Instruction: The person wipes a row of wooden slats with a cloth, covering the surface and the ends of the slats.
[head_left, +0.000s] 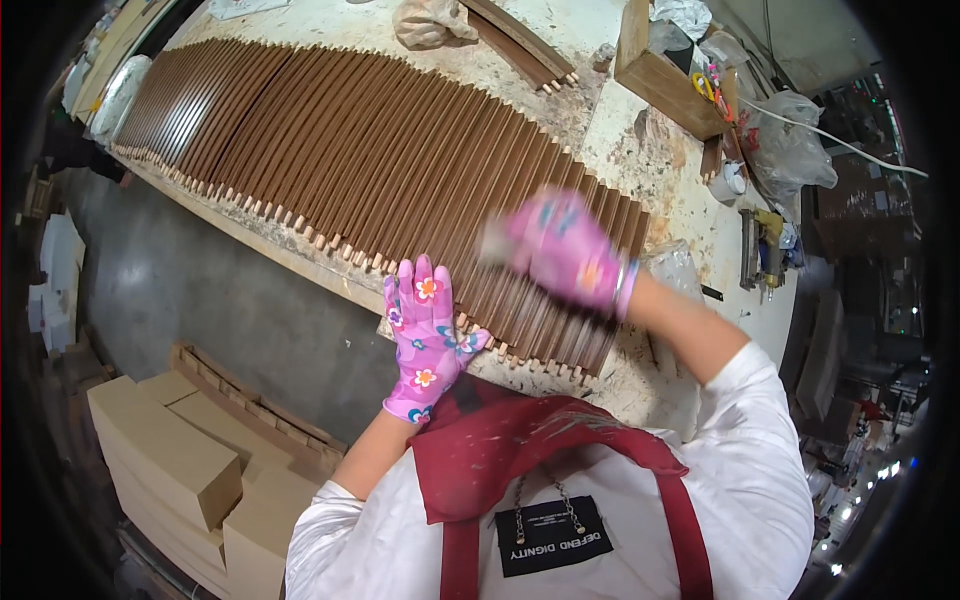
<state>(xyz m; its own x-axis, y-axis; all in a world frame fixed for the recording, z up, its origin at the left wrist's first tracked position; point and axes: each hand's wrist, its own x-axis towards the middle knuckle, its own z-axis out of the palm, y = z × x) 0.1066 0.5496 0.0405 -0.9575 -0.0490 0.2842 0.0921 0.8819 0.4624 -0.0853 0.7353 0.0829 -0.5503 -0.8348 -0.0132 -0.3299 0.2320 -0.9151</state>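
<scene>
Dark brown wooden slats (330, 150) lie side by side in a long row along the worktable, with pale dowel ends (330, 243) sticking out at the near edge. My left hand (425, 335), in a pink flowered glove, rests flat against the near ends of the slats, fingers stretched upward and thumb out to the right. Over the right part of the row, my right hand (565, 248) in a matching glove is smeared by motion. Its fingers are closed on a small pale object (493, 243), too blurred to name, against the slats' upper faces.
Beyond the row lie a crumpled beige cloth (430, 22) and a few loose curved slats (515, 45). To the right are a wooden box (665, 85), scissors (712, 92), a white cup (728, 182) and a yellowish nail gun (768, 245). Cardboard boxes (170, 460) stand at lower left.
</scene>
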